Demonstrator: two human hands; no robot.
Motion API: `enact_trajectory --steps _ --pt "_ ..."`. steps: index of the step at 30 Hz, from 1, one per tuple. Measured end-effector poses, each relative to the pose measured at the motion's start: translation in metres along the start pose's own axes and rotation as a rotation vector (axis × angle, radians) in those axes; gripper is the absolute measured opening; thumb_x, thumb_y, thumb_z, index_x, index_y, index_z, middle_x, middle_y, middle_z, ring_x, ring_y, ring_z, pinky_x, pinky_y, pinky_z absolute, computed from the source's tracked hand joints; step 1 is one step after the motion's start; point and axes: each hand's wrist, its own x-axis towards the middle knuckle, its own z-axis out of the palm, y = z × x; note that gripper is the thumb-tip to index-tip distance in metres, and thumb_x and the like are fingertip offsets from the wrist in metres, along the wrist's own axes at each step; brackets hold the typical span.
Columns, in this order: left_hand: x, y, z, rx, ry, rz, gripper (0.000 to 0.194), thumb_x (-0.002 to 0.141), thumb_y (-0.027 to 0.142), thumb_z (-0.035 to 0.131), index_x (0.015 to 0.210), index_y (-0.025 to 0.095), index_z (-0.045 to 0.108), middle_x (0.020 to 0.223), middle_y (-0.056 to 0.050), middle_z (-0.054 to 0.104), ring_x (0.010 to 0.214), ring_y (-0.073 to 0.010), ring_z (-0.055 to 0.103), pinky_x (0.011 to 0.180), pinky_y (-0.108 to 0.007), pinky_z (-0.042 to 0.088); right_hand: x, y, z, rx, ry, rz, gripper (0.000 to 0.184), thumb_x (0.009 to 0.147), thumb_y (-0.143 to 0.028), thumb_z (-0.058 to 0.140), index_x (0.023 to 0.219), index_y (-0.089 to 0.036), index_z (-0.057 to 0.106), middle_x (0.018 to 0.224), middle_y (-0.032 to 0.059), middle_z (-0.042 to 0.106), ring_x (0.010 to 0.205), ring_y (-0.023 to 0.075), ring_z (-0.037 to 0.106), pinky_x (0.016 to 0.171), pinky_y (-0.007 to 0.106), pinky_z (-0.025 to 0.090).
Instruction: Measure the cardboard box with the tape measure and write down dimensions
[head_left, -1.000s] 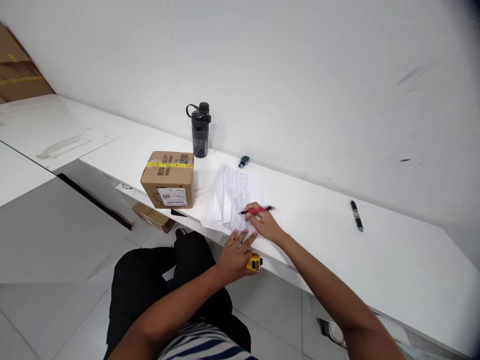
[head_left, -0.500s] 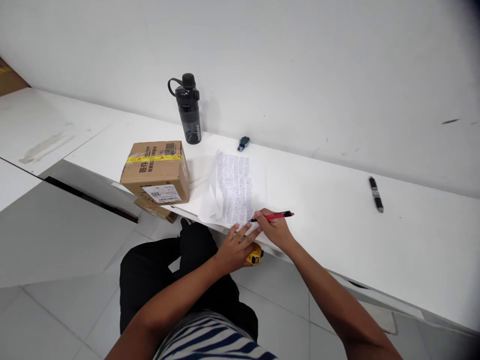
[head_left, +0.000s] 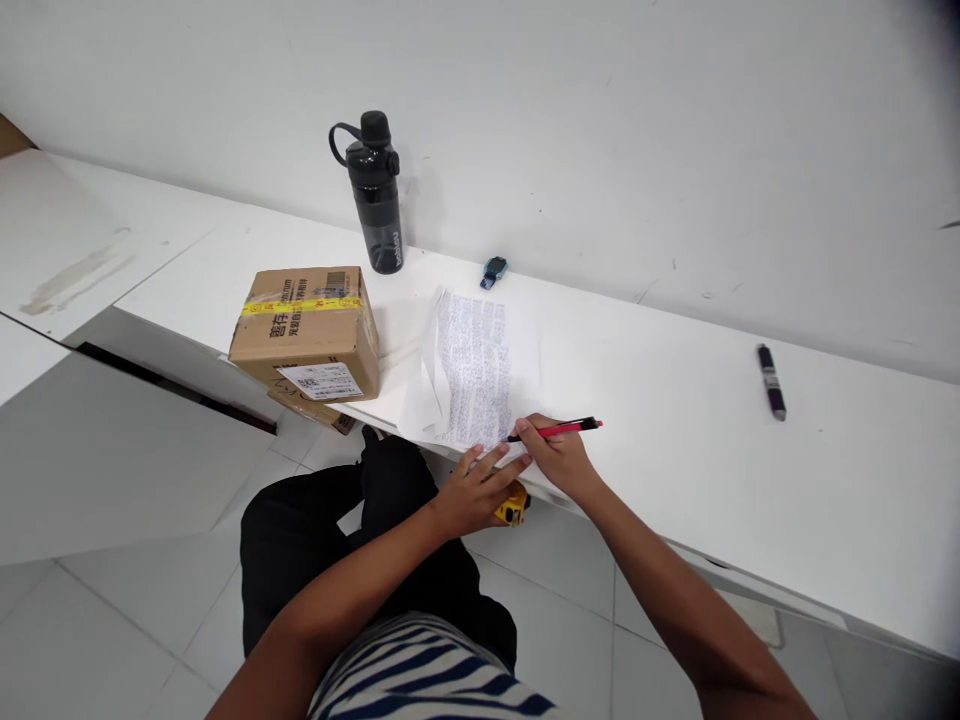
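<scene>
My right hand (head_left: 556,455) is closed around a red and black pen (head_left: 566,429), its tip down at the lower right of a densely handwritten sheet of paper (head_left: 474,365). My left hand (head_left: 476,490) lies with fingers spread along the paper's bottom edge, fingertips close to the pen tip. Partly hidden by that hand, a yellow and black tape measure (head_left: 514,505) shows at the table's front edge; I cannot tell what supports it. On the left side, the paper's leaves curl up.
A taped cardboard box (head_left: 307,335) stands left of the paper, with a dark water bottle (head_left: 377,200) behind it. A small blue-and-black watch-like object (head_left: 493,271) lies near the wall. Far right on the white table (head_left: 660,430) is a black marker (head_left: 771,382).
The view has shifted slightly, so the bottle and box sit higher in the picture. My right hand and the pen have moved a little to the right relative to my left hand, which stays spread.
</scene>
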Motion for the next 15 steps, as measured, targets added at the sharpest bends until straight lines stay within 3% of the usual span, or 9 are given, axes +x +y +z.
enact_trajectory --steps 4,10,15 --pt "-0.002 0.001 0.005 -0.006 0.06 -0.016 0.045 0.085 0.062 0.047 0.101 0.027 0.069 0.151 0.004 0.037 0.143 -0.0277 0.018 0.118 -0.047 0.006 0.0 -0.001 0.0 0.021 -0.007 -0.003 0.032 0.092 -0.042 0.047 0.074 -0.021 0.063 0.071 0.0015 0.066 0.07 0.0172 0.063 0.065 0.028 0.049" --pt "-0.006 0.0 0.011 -0.016 0.022 -0.019 0.046 0.085 0.063 0.047 0.107 0.029 0.068 0.15 0.005 0.039 0.139 -0.0261 0.027 0.116 -0.041 0.015 0.0 -0.001 0.0 0.014 0.048 0.022 0.032 0.091 -0.043 0.047 0.073 -0.021 0.063 0.068 0.0012 0.066 0.069 0.0171 0.063 0.064 0.028 0.049" --pt "-0.007 -0.001 0.013 -0.019 0.065 -0.016 0.047 0.082 0.065 0.049 0.106 0.029 0.068 0.148 0.004 0.042 0.137 -0.0256 0.031 0.114 -0.039 0.02 0.001 -0.004 0.0 0.03 0.006 0.046 0.035 0.09 -0.045 0.047 0.071 -0.021 0.062 0.066 0.0009 0.065 0.066 0.0171 0.062 0.063 0.028 0.049"
